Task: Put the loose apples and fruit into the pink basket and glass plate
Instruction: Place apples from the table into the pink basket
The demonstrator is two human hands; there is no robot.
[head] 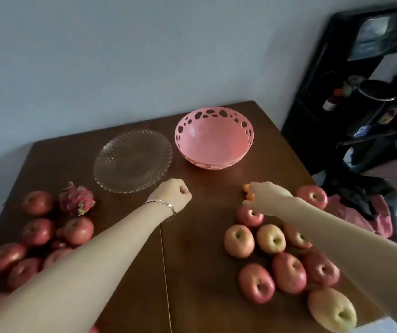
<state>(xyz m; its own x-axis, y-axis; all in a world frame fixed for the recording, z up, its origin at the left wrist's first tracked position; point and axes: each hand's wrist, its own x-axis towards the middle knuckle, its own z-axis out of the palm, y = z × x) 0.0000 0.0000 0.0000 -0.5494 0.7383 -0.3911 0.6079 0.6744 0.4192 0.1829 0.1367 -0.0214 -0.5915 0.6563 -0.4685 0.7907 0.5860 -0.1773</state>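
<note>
Head view: my right hand [266, 195] pinches small round orange fruit [250, 196] just before the perforated pink plastic basket [214, 140]; left hand [177, 194] fisted, seemingly empty. Risk: a loose pinch drops the fruit, which rolls off the brown wooden table [192, 260].

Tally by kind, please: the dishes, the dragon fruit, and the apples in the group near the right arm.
Pink basket: 1
Glass plate: 1
Dragon fruit: 1
Apples in that group: 9
Total: 12
</note>
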